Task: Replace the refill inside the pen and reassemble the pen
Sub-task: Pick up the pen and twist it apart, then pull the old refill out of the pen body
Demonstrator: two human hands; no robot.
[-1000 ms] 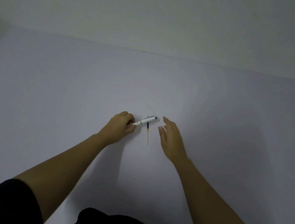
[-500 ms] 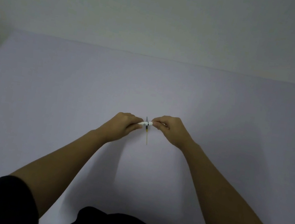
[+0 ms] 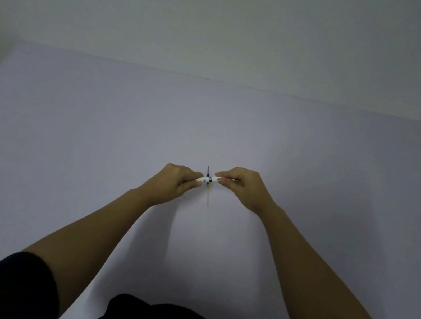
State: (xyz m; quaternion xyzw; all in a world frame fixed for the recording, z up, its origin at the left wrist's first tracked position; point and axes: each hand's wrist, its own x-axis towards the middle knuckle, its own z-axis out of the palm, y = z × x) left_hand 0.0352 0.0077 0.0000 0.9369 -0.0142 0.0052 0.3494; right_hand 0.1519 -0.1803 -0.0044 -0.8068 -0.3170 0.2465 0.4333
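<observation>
A white pen (image 3: 209, 180) is held level just above the middle of the table. My left hand (image 3: 176, 183) grips its left end and my right hand (image 3: 242, 185) grips its right end, so only the short middle part shows. A thin refill (image 3: 208, 196) with a dark upper part and a pale lower part lies on the table, pointing toward me and crossing under the pen.
The pale lavender table (image 3: 95, 140) stretches wide on all sides of my hands, with a plain wall (image 3: 226, 22) behind its far edge. My dark sleeves and clothing fill the bottom of the view.
My right hand, open beside the pen a second ago, has closed on the pen's right end. The left hand keeps its grip on the left end. The refill has not moved.
</observation>
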